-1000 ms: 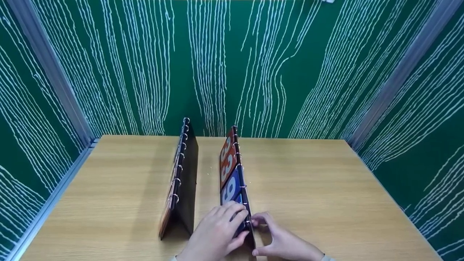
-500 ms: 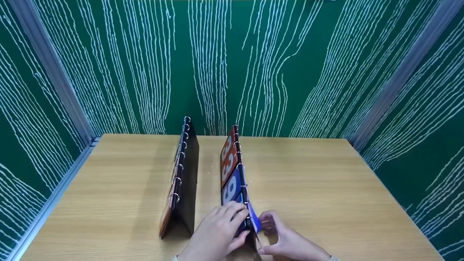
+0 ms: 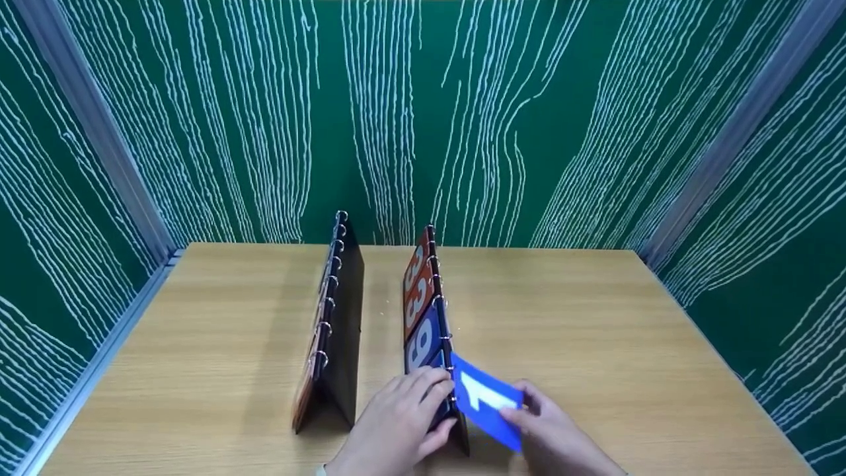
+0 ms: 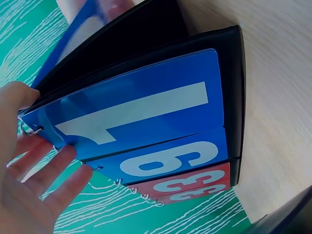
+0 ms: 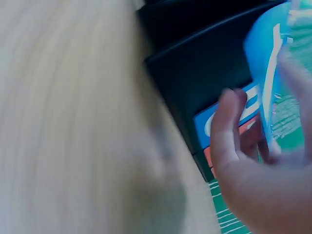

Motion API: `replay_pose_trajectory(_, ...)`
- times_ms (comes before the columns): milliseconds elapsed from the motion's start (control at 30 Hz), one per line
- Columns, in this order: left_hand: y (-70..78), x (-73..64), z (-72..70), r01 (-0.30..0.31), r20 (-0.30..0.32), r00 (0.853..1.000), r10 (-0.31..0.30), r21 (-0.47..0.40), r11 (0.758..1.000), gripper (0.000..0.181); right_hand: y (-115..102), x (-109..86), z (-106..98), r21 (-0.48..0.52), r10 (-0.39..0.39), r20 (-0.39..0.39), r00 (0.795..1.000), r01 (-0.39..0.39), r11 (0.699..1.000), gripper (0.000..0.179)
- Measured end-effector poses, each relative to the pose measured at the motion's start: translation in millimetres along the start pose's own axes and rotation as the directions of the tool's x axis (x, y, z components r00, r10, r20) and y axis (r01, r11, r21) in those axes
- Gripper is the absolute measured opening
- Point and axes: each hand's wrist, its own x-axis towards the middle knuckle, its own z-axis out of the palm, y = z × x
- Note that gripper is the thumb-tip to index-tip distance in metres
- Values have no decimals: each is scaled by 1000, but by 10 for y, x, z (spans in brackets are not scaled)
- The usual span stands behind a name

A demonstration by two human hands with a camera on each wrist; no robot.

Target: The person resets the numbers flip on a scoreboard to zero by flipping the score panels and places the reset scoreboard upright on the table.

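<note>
even light, faint shadows on the table (image 3: 562,317), motion-blurred right wrist view

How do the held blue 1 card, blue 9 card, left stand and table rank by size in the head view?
1. Table
2. Left stand
3. Held blue 1 card
4. Blue 9 card

right hand (image 5: 263,183) cropped, blue card (image 5: 260,44) apparently blurred

A blue flap (image 3: 488,403) pinched by the right fingers (image 3: 533,395) reads 1; beside the left fingers (image 4: 54,168), a blue card (image 4: 146,107) shows 1, farther off another blue card (image 4: 175,157) 9, then red cards (image 4: 192,183) 3, 3.
</note>
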Motion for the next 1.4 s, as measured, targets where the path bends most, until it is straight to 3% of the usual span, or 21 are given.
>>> replay_pose_trajectory(100,3,6,-3,-1,-9,1000,1,-13,1000,44,-96,-48,-5,139,81,-71,994,-71,988,60)
replay_pose_trajectory(233,5,2,14,-13,-56,998,13,-4,1000,44,-223,-130,-6,197,87,-115,990,-63,978,77)
replay_pose_trajectory(333,8,-5,32,-16,-77,997,16,1,1000,45,-321,-198,4,221,74,-158,985,-37,975,67)
replay_pose_trajectory(500,23,-10,41,-4,-68,998,2,-24,1000,45,-488,-302,36,210,38,-267,963,20,977,29)
replay_pose_trajectory(700,27,-13,51,-15,-95,995,15,-4,1000,47,-667,-386,102,158,-57,-449,892,142,977,17)
replay_pose_trajectory(800,21,-12,54,-25,-106,994,26,8,1000,47,-733,-425,155,120,-127,-492,862,211,970,17)
replay_pose_trajectory(1067,15,-2,29,-23,-97,995,24,13,1000,48,-856,-434,438,-51,-351,-525,776,383,922,28)
replay_pose_trajectory(1267,17,-1,30,-25,-98,995,26,19,1000,48,-884,-423,605,-145,-512,-470,719,509,848,38)
replay_pose_trajectory(1400,25,3,25,-21,-84,996,22,11,1000,48,-928,-399,669,-278,-576,-461,675,507,816,41)
